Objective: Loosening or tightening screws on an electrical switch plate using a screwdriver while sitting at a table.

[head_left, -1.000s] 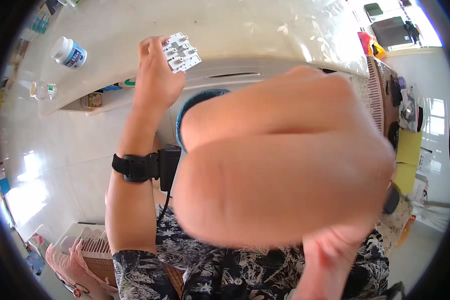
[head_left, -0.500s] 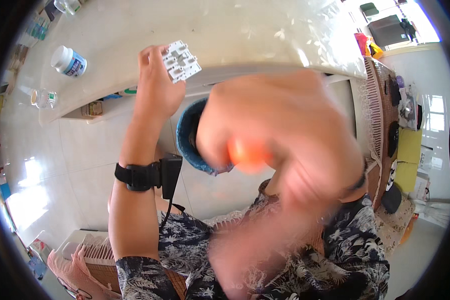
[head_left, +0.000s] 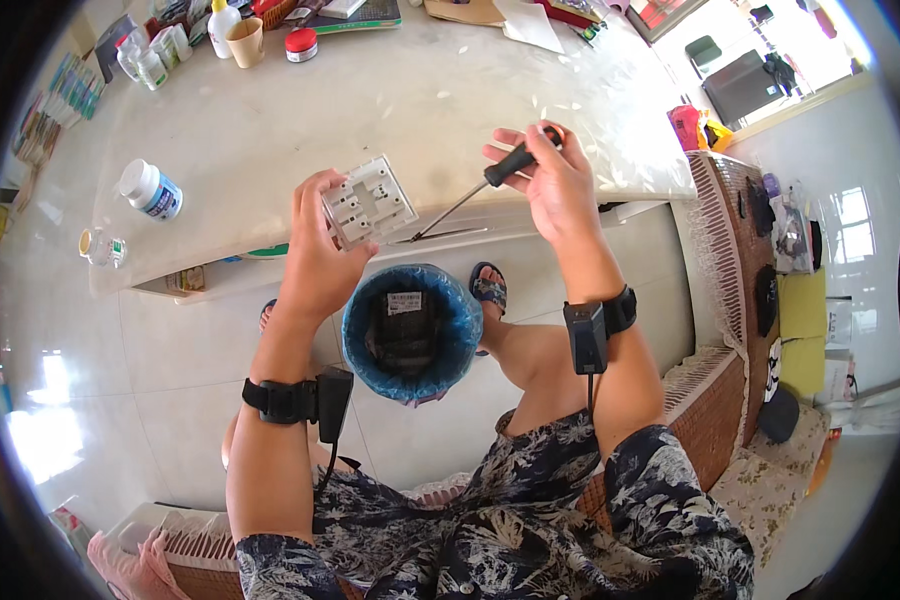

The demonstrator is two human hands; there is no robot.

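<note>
Currently left hand [head_left: 318, 250] grips white panel [head_left: 378, 200], upper left of frame centre; right hand [head_left: 560, 188] grasps screwdriver [head_left: 508, 166], upper right of centre.

The pale table [head_left: 270, 125] bears a blue-labelled bottle [head_left: 152, 191]; beige cup [head_left: 246, 46]; red-lidded jar [head_left: 301, 45].

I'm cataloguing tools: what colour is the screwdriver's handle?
The screwdriver handle is mostly black with some orange; the head view shows best.
</note>
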